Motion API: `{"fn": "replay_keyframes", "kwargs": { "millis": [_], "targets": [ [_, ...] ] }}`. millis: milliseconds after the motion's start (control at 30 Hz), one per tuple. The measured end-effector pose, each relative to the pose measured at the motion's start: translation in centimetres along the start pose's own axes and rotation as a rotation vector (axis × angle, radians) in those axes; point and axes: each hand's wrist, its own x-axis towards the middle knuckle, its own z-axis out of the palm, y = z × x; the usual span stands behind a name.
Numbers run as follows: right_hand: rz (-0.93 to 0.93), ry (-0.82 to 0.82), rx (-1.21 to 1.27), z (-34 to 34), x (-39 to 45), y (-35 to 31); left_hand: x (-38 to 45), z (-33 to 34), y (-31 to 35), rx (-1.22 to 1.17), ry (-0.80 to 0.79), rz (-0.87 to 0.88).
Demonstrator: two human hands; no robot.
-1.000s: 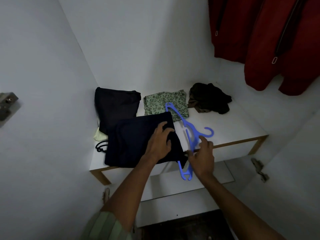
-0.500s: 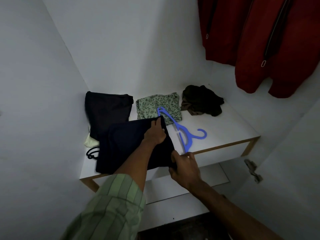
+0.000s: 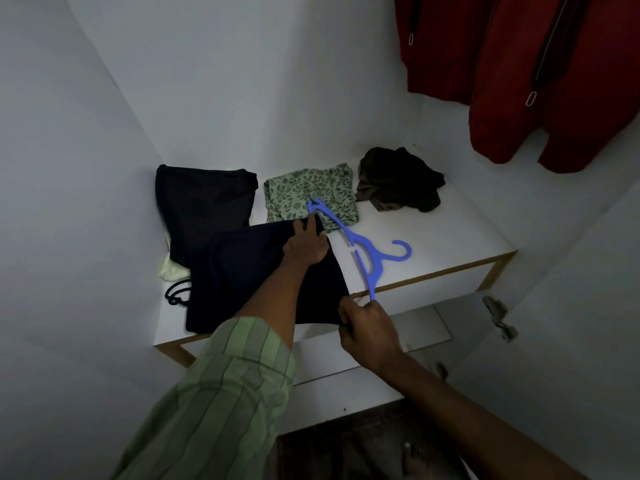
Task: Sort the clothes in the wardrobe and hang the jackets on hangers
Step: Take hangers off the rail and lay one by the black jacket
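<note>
Both arms reach forward and down into the wardrobe. The left arm, in a green striped sleeve (image 3: 221, 386), stretches out over the shelf (image 3: 433, 237). The left hand (image 3: 306, 247) lies knuckles up on the far right corner of a folded dark navy garment (image 3: 249, 278), fingers curled around that corner with the thumb side toward the back wall. The right arm comes in bare from the lower right. The right hand (image 3: 369, 329) sits just off the shelf's front edge, fingers curled and pinching the near right corner of the same garment. The lower tip of a blue plastic hanger (image 3: 360, 252) touches this hand's knuckles; whether the fingers also hold it, I cannot tell.

The navy garment lies flat at the front left of the shelf, its near edge hanging slightly over the front edge. The blue hanger lies just beside it on the right, its long axis running from the front edge back toward the left, its far tip resting on a green leaf-print cloth (image 3: 311, 195), its hook pointing toward the shelf's right edge.
</note>
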Motion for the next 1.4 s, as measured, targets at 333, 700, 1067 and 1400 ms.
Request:
{"fn": "replay_keyframes", "kwargs": {
  "millis": [333,700,1067,1400],
  "targets": [
    [0.107,0.120,0.126,0.0,0.2,-0.2,-0.8,1.1,-1.9,-0.079,0.031,0.066],
    [0.804,0.017,0.745,-3.9,3.5,1.1,-3.3,1.7,-2.8,0.065,0.004,0.171],
    [0.311,0.147,0.432,-11.6,9.9,-3.2,-5.0,-4.6,-0.6,0.083,0.194,0.250],
    [0.133,0.262,0.109,-24.7,18.0,-9.9,-7.6,-18.4,6.9,0.120,0.526,0.422]
  ]
}}
